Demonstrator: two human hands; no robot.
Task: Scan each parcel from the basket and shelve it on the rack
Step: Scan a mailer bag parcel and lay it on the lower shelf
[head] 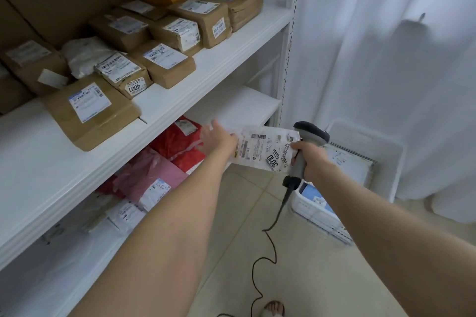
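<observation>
Just in front of the rack's lower shelf [239, 105], a flat white parcel [262, 149] hangs in the air between the two arms, its printed labels face up and a sticker reading 3010 near its right end. The right grip [310, 159] is clenched round the grey handle of a scanner [313, 132], whose head points up and to the left above the parcel. The parcel's right edge lies against this thumb, though I cannot tell whether the thumb pins it. The left grip [219, 137] is released, its fingers straight and spread, reaching toward the lower shelf. Its wrist overlaps the parcel's left end, and whether they touch is unclear. A dark cable [268, 239] runs from the scanner's base down in loops across the tiled floor [309, 278]. On the lower shelf, left of the reaching fingers, lie red parcels [177, 141], with a pink parcel [154, 172] nearer and further left. The upper shelf [180, 100] carries many labelled brown boxes [164, 64] toward the far left. A white basket [306, 210] stands on the floor to the right, below the right forearm, with something blue and white inside. Beyond it, a spiral notebook [353, 162] rests in a white tray [360, 134] against the white curtain [386, 33].
</observation>
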